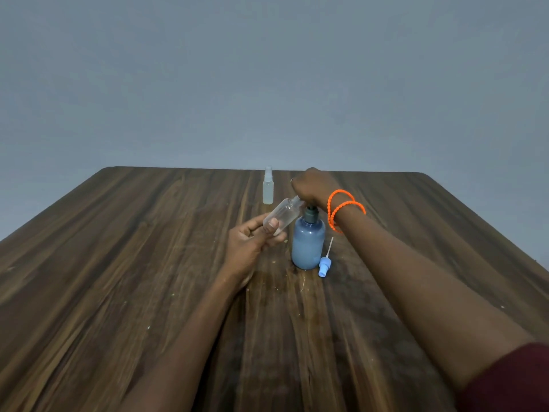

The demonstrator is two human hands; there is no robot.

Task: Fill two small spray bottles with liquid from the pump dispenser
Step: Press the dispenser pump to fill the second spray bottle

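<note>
Open spray bottle [282,216] tilted, neck at pump dispenser [308,242] spout, counter [148,263] centre; gripped by left hand [252,245]. Right hand [312,185] curled over pump head, pressing. Capped second bottle [268,187] at 12 o'clock. Risk: spout misaligned, spill.

A dark wooden table [148,263] carries a blue pump dispenser [307,245], a capped spray bottle [268,187] at its 11 o'clock, and a blue spray cap [323,267] at its 5 o'clock

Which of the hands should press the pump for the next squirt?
Right. The right hand already rests on top of the pump dispenser, while the left hand holds the open spray bottle tilted with its mouth at the spout, so it looks occupied.
</note>
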